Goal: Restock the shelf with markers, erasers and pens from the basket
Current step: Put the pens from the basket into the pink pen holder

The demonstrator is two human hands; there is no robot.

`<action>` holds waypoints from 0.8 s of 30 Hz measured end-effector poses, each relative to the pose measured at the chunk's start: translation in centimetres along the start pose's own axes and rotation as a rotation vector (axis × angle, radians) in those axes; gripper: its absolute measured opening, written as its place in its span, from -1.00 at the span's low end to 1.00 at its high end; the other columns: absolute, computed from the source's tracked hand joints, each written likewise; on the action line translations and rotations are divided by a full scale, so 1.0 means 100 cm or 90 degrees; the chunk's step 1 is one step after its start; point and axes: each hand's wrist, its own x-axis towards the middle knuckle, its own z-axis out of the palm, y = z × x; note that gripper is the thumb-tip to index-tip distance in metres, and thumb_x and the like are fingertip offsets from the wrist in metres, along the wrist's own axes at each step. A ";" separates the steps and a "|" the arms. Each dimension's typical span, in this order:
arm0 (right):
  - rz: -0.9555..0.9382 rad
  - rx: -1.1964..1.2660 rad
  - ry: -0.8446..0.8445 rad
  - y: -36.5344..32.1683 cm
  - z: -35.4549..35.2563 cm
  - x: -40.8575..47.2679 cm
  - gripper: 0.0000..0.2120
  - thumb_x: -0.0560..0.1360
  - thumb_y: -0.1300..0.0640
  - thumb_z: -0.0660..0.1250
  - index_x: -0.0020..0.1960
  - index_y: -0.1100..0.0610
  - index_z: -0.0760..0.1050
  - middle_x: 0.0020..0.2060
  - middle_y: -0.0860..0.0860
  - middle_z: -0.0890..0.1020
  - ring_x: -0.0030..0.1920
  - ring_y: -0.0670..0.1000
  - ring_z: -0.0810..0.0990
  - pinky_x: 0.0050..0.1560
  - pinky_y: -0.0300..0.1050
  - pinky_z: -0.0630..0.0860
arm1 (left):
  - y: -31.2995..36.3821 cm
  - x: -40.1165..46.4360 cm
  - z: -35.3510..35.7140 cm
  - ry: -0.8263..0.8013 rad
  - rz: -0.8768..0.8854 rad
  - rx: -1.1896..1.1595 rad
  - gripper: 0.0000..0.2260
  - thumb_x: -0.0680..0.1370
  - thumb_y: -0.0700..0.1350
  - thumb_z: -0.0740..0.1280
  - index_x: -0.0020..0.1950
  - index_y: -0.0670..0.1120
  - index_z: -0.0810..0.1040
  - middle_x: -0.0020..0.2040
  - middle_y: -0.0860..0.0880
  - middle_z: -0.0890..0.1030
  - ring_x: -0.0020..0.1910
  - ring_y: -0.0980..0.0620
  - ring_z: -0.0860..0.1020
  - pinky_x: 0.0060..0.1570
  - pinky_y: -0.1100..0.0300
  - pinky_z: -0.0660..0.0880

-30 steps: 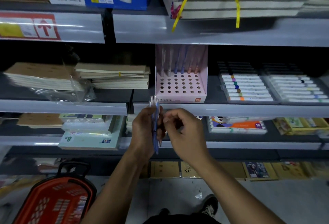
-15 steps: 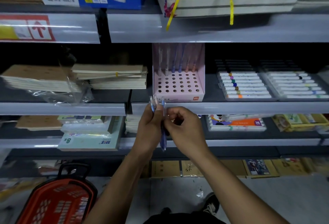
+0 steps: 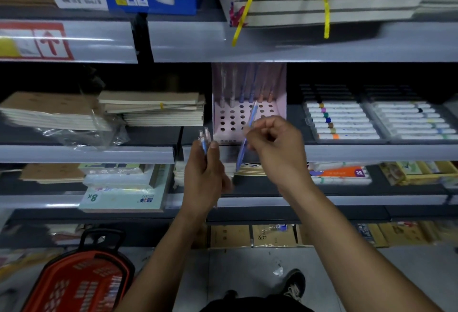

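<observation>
My left hand (image 3: 204,177) grips a small bunch of pens (image 3: 204,141) upright, their clear caps poking above my fingers. My right hand (image 3: 275,143) pinches one blue pen (image 3: 245,138), tilted, in front of the pink pen holder (image 3: 277,103) on the middle shelf. The holder's top is a grid of round holes, and several pens stand in its back row. The red basket (image 3: 79,284) sits on the floor at lower left. Trays of markers (image 3: 344,120) lie to the right of the holder.
Stacks of notebooks (image 3: 153,108) lie left of the holder, one stack in loose plastic wrap (image 3: 81,125). The shelf above (image 3: 272,41) overhangs the holder. Lower shelves hold paper pads (image 3: 119,195) and a colour set (image 3: 339,174). My shoe (image 3: 293,284) is on the floor.
My right hand has drawn one blue pen out of the bunch and lifted it up and to the right, toward the pink holder. My left hand still holds the other pens.
</observation>
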 end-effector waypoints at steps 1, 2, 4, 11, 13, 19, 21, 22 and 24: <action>-0.014 0.010 0.013 -0.005 -0.001 0.005 -0.89 0.54 0.18 0.50 -0.05 0.11 0.56 -0.23 0.06 0.70 -0.24 -0.01 0.70 -0.12 -0.14 0.66 | 0.000 0.001 0.000 0.002 -0.004 0.001 -0.77 0.75 0.00 0.18 0.01 -0.14 0.38 -0.42 -0.01 0.40 -0.51 -0.01 0.40 -0.48 0.09 0.43; -0.030 0.020 0.027 -0.010 -0.002 0.011 -0.88 0.55 0.19 0.49 -0.06 0.12 0.54 -0.24 0.08 0.71 -0.26 0.01 0.72 -0.13 -0.08 0.68 | 0.000 0.002 0.000 0.001 -0.011 0.005 -0.76 0.75 0.01 0.20 -0.03 -0.12 0.38 -0.42 0.02 0.35 -0.49 0.03 0.31 -0.48 0.13 0.34; -0.068 0.027 0.057 -0.018 -0.004 0.023 -0.86 0.56 0.19 0.47 -0.07 0.11 0.51 -0.27 0.08 0.72 -0.28 0.04 0.74 -0.18 -0.05 0.69 | 0.003 0.002 0.000 -0.003 -0.028 0.000 -0.75 0.74 0.04 0.22 -0.06 -0.08 0.39 -0.42 0.05 0.30 -0.48 0.08 0.23 -0.49 0.18 0.25; -0.133 -0.156 0.181 -0.024 -0.002 0.071 -0.82 0.48 0.11 0.51 -0.24 0.10 0.56 -0.35 -0.03 0.66 -0.36 -0.14 0.63 -0.36 -0.16 0.54 | 0.009 0.004 -0.002 -0.047 -0.064 -0.115 -0.71 0.77 -0.03 0.08 0.06 -0.13 0.52 -0.35 -0.03 0.23 -0.46 0.12 0.15 -0.53 0.29 0.16; -0.155 -0.187 0.195 -0.022 0.000 0.077 -0.67 0.44 0.19 0.48 -0.42 0.06 0.44 -0.52 -0.10 0.51 -0.56 -0.20 0.43 -0.55 -0.31 0.31 | 0.010 0.004 -0.001 -0.048 -0.046 -0.108 -0.72 0.77 -0.03 0.12 0.00 0.03 0.59 -0.33 -0.03 0.24 -0.43 0.10 0.16 -0.49 0.25 0.15; -0.176 -0.252 0.173 -0.016 0.008 0.091 -0.54 0.40 0.27 0.46 -0.57 0.10 0.32 -0.65 -0.17 0.35 -0.59 -0.14 0.38 -0.62 -0.29 0.19 | 0.004 0.008 -0.001 -0.038 0.037 0.013 -0.74 0.77 0.00 0.16 0.28 -0.10 0.55 -0.33 0.12 0.31 -0.36 0.13 0.25 -0.38 0.24 0.26; -0.178 -0.263 0.151 -0.015 0.010 0.094 -0.48 0.38 0.30 0.44 -0.61 0.02 0.27 -0.71 -0.16 0.33 -0.63 -0.16 0.38 -0.63 -0.33 0.21 | 0.004 0.007 -0.001 -0.036 0.052 0.052 -0.72 0.76 0.05 0.15 0.28 -0.07 0.54 -0.33 0.13 0.33 -0.35 0.15 0.27 -0.34 0.22 0.28; -0.180 -0.271 0.135 -0.014 0.010 0.095 -0.47 0.37 0.32 0.43 -0.62 0.00 0.27 -0.71 -0.16 0.34 -0.64 -0.18 0.38 -0.63 -0.37 0.20 | 0.005 0.006 -0.001 -0.036 0.057 0.069 -0.71 0.76 0.08 0.15 0.28 -0.07 0.54 -0.33 0.13 0.33 -0.36 0.15 0.28 -0.33 0.20 0.28; -0.178 -0.301 0.103 -0.014 0.012 0.098 -0.56 0.41 0.34 0.41 -0.56 0.04 0.39 -0.63 -0.15 0.44 -0.61 -0.20 0.41 -0.62 -0.39 0.23 | 0.006 0.004 -0.001 -0.035 0.064 0.096 -0.71 0.75 0.09 0.14 0.26 -0.06 0.53 -0.33 0.13 0.34 -0.36 0.13 0.28 -0.33 0.16 0.28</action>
